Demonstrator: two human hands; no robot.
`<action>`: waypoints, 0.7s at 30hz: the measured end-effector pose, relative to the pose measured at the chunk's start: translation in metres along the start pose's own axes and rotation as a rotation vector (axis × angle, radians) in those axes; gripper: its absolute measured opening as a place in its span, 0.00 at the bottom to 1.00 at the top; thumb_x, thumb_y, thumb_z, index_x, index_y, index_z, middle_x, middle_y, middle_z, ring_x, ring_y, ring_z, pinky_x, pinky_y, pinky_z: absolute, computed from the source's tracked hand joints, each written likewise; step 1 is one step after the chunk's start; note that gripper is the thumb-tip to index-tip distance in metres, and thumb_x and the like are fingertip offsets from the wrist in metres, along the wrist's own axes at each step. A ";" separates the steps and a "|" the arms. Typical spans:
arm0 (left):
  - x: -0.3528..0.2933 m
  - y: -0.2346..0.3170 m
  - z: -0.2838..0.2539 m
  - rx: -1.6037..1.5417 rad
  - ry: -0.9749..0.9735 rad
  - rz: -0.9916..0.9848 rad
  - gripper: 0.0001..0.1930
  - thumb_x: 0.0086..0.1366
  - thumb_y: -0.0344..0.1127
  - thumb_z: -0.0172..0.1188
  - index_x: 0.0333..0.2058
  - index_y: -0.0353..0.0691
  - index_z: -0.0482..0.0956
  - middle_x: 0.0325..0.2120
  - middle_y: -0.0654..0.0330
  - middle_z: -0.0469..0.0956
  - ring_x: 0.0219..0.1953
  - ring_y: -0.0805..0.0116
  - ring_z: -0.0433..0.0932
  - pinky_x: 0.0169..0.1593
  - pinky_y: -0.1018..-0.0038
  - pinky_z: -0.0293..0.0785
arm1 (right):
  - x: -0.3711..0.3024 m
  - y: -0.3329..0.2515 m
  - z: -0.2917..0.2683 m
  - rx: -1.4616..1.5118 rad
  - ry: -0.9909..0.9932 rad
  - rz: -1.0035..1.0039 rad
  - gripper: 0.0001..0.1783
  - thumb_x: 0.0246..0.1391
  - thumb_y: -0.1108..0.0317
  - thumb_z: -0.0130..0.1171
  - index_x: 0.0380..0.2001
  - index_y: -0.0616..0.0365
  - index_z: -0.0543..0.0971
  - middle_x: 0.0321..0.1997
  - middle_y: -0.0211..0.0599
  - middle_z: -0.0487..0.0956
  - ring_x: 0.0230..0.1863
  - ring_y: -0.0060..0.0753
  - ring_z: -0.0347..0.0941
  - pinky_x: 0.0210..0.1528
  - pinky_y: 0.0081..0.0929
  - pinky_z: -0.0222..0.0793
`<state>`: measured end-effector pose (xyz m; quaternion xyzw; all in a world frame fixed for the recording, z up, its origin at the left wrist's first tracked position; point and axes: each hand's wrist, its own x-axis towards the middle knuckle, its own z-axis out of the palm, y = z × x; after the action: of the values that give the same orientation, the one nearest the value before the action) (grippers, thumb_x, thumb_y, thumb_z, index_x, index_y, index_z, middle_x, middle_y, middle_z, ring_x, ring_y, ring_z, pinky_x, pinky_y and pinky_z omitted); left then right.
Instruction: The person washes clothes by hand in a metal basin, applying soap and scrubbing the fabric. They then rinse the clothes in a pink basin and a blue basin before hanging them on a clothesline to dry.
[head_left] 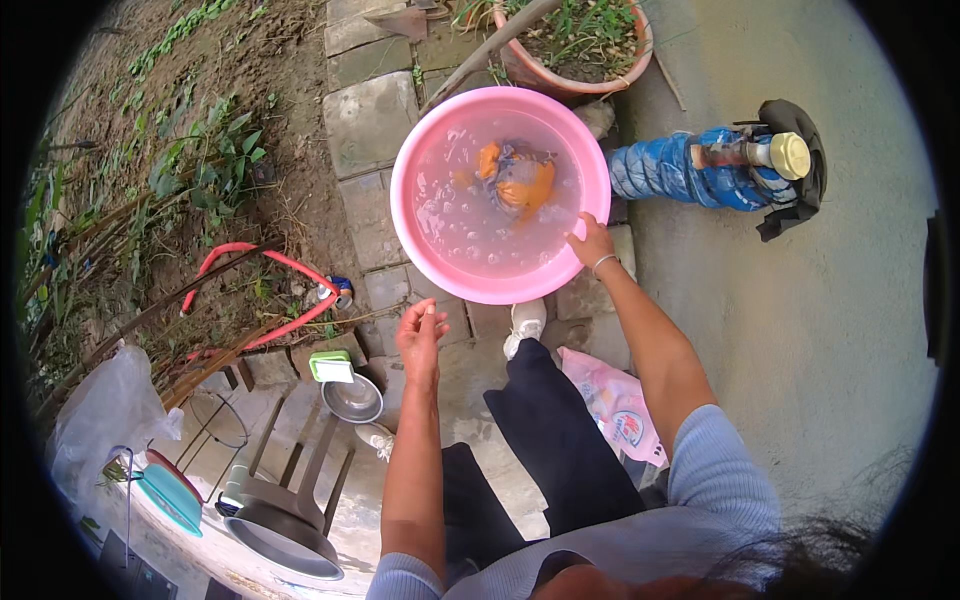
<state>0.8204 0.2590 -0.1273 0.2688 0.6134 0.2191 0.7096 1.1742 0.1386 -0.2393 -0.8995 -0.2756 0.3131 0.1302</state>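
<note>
A round pink basin (405, 200) holds cloudy, bubbly water with a wet orange and grey cloth (525, 185) lying in it. My right hand (592, 243) grips the basin's near right rim, thumb on the inner side. Just off the near left of the basin is my left hand (422, 338), raised, with its fingers loosely curled and nothing visible in them. Below the basin's near edge one white shoe (527, 322) of mine shows.
Blue-wrapped piping (665, 170) with a yellow cap stands to the right. Behind the basin is a potted plant (590, 50). A pink bag (615, 405) lies by my leg. A metal bowl (352, 398), a stool (290, 490) and a red hose (300, 315) are leftward.
</note>
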 end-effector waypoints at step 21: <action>0.175 -0.080 0.143 0.071 -0.101 -0.273 0.40 0.64 0.45 0.58 0.67 0.55 0.44 0.65 0.55 0.50 0.62 0.48 0.57 0.55 0.58 0.68 | 0.110 -0.016 0.061 0.184 -0.444 -0.181 0.38 0.34 0.48 0.71 0.48 0.61 0.76 0.48 0.57 0.76 0.51 0.53 0.72 0.50 0.36 0.68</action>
<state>0.9864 0.2938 -0.2962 0.2185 0.6150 0.0849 0.7529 1.2004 0.2186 -0.3341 -0.7647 -0.3473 0.5138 0.1751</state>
